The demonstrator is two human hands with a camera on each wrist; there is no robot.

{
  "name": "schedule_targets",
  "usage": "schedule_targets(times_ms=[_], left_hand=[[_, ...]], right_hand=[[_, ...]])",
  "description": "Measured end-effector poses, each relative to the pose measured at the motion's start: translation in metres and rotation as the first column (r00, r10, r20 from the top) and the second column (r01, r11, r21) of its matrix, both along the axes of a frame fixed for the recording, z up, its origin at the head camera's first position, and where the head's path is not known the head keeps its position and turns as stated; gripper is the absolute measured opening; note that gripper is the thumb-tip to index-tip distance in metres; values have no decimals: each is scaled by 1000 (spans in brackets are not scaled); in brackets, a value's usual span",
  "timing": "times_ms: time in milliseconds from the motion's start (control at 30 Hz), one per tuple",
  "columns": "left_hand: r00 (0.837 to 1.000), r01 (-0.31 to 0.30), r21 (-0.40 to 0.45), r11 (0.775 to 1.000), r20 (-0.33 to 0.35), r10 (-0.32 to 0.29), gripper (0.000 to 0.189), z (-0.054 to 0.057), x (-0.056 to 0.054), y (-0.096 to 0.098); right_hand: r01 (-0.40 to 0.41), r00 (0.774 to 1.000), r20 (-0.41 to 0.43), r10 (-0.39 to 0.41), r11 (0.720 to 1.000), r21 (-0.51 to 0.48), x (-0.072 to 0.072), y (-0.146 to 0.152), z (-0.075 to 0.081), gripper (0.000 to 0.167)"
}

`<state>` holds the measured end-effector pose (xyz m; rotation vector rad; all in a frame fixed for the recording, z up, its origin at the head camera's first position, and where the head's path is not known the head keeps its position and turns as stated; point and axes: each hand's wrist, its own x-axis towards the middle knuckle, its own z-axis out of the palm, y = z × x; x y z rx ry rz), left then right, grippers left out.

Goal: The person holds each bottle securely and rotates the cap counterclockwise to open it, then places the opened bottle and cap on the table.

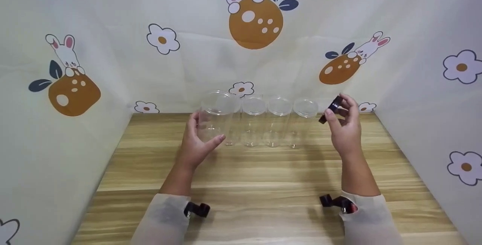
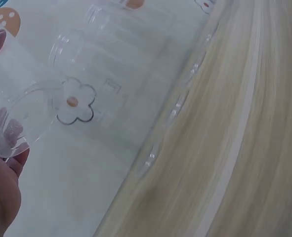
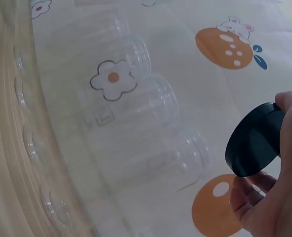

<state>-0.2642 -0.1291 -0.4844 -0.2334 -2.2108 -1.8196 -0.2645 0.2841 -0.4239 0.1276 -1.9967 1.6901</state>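
Observation:
My left hand [image 1: 195,145] grips a clear plastic jar [image 1: 215,119], fingers on its far side and thumb at the front. In the left wrist view the jar [image 2: 29,106] is tilted, and it looks raised off the table. My right hand [image 1: 346,132] pinches a black round lid [image 1: 333,108] by its rim, apart from any jar. The right wrist view shows the lid [image 3: 257,140] from its flat side. Between the hands stand several uncovered clear jars [image 1: 279,124] in a row; the leftmost is partly hidden by the held jar.
The jars stand on a wood-grain table [image 1: 260,184] near its back edge. Close behind rises a cream cloth backdrop [image 1: 199,60] with rabbits, oranges and flowers, and it continues up both sides. Small black devices [image 1: 197,209] sit at both sleeve cuffs.

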Motion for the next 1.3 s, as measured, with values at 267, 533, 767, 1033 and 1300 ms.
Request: schedule_targets(times_ms=[267,533,767,1033,1300], left_hand=[[992,-123,143,982,-20,127,93,-12,-14,-21],[972,-232,183,955,9,235,81,-27,-45,-42],[930,-340,70,938,173,324,92,-38,-67,-59],[904,-337,68,939,304,302,103,-44,-81,-68],[895,-308,117,944,373,246,109,-50,-87,-67]], right_hand=[[105,968,227,-103,994,1,-21,25,-23,66],[122,914,380,-141,990,74,-38,43,-52,80],[40,851,498,-168,965,258,-46,53,-71,89],[-115,852,506,-137,893,436,-51,58,-86,92],[-184,836,529,-147,832,523,-54,58,-96,91]])
